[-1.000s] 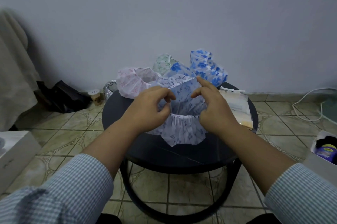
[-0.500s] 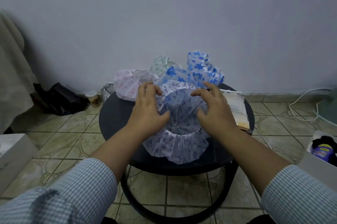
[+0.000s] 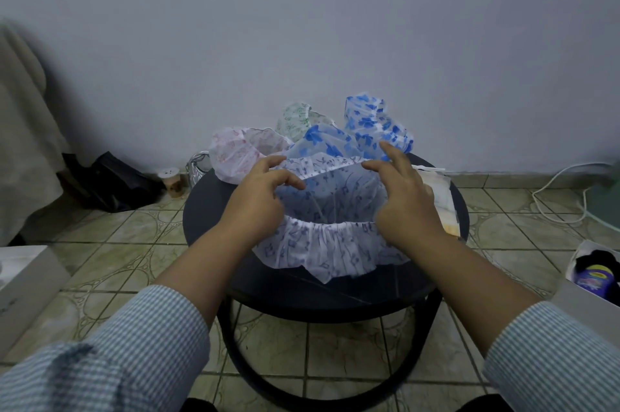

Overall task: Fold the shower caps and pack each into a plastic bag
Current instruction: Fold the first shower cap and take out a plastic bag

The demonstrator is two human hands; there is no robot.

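While pinching the far rim of a white shower cap point(image 3: 330, 210) with small blue flowers, left hand point(image 3: 258, 200) curled, thumb and fingers closed on the gathered elastic edge. Right hand point(image 3: 404, 200) gripping the same rim on the other side, thumb under the fabric, index finger sticking up and free. Cap spread open between both hands, mouth facing up, near ruffled edge draped on the round black table point(image 3: 235, 200) and reaching toward its front rim. Behind it, touching its far rim, a heap of more caps: pink-patterned one point(image 3: 235, 156) at left, green-patterned one point(image 3: 298, 119) at the back, bold blue-flowered ones point(image 3: 369, 123) at right. Stack of clear plastic bags point(image 3: 443, 203) lying flat on the table's right side, just beside the right hand. Checked blue-and-white sleeves point(image 3: 134, 354) low in the foreground. Tiled floor point(image 3: 117, 233) below, dark bag point(image 3: 110, 183) against the wall at left, white box point(image 3: 23, 280) at far left, white cable point(image 3: 563, 196) on the floor at right, open box with a purple item point(image 3: 593, 277) at far right.
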